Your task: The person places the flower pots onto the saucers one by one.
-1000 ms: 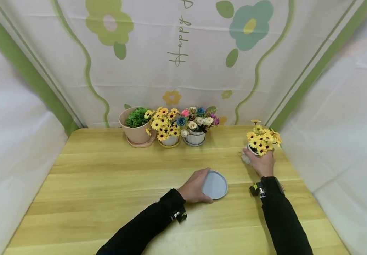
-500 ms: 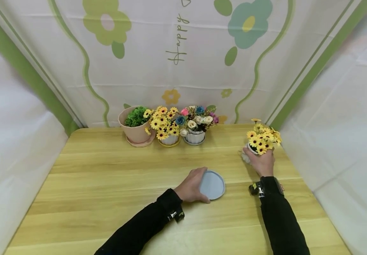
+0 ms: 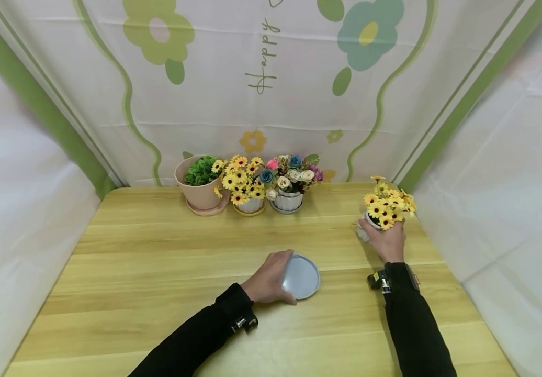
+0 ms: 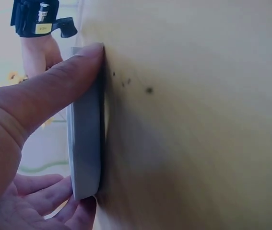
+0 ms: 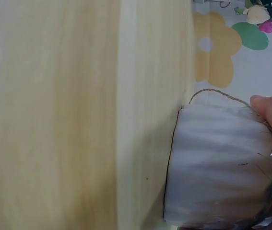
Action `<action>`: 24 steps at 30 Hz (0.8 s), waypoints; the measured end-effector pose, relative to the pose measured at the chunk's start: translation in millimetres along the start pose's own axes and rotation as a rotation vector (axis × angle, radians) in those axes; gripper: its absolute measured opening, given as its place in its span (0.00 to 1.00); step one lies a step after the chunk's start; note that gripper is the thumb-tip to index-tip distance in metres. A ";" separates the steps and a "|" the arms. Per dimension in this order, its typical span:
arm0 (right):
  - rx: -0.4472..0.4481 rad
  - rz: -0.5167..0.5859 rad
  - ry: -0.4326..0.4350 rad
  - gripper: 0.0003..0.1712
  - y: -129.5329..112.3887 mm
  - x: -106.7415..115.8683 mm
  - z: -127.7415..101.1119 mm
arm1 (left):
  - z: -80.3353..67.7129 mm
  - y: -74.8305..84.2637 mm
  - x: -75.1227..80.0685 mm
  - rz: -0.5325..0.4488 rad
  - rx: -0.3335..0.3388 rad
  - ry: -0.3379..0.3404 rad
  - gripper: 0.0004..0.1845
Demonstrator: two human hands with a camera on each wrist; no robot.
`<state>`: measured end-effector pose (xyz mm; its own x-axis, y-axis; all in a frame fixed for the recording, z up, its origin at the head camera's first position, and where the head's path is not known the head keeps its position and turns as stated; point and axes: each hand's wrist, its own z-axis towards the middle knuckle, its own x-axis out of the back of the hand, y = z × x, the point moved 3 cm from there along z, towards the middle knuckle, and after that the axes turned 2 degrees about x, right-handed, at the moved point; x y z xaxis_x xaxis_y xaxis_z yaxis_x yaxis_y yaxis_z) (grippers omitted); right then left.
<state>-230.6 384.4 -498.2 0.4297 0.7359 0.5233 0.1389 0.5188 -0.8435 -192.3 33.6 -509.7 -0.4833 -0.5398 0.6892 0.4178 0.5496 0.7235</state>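
Note:
My left hand [image 3: 267, 278] holds a round blue-grey plant saucer [image 3: 302, 277] by its left side, low at the middle of the table. Seen from the left wrist, the saucer [image 4: 87, 143] is edge-on, pinched between thumb and fingers close to the wood. At the right, my right hand [image 3: 388, 243] grips a small white flowerpot [image 3: 364, 233] of yellow daisies [image 3: 386, 205]. In the right wrist view the pot [image 5: 222, 163] has twine round its rim, and its base is right at the tabletop. Most of that hand lies outside the right wrist view.
Along the back edge stand a pink pot [image 3: 200, 196] of green foliage, a white pot of yellow daisies [image 3: 239, 180] on a yellow saucer, and a white pot [image 3: 287, 200] of mixed roses on a grey saucer. Cloth walls [image 3: 214, 104] enclose the wooden table [image 3: 158, 262].
My left hand has carried the saucer leftward and slightly nearer to me, mostly in the last half second. The right hand keeps its hold on the flowerpot in the same place.

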 end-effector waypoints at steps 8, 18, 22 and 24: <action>-0.016 0.005 -0.009 0.66 -0.6 -0.3 -1.4 | -19.0 -11.6 12.9 -0.047 0.032 0.020 0.65; -0.008 0.010 -0.006 0.66 -2.5 -0.8 -1.5 | -43.5 -32.0 27.5 -0.094 0.098 0.084 0.66; -0.013 0.011 -0.006 0.67 -1.3 -0.7 -0.3 | -52.9 -38.7 35.8 -0.102 0.129 0.108 0.66; -0.018 0.009 -0.004 0.67 -0.6 -0.8 0.1 | -57.3 -42.1 39.7 -0.107 0.146 0.125 0.66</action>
<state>-231.1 383.5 -498.1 0.4270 0.7426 0.5159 0.1511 0.5039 -0.8504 -185.0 -47.5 -510.5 -0.4163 -0.6696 0.6152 0.2487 0.5669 0.7853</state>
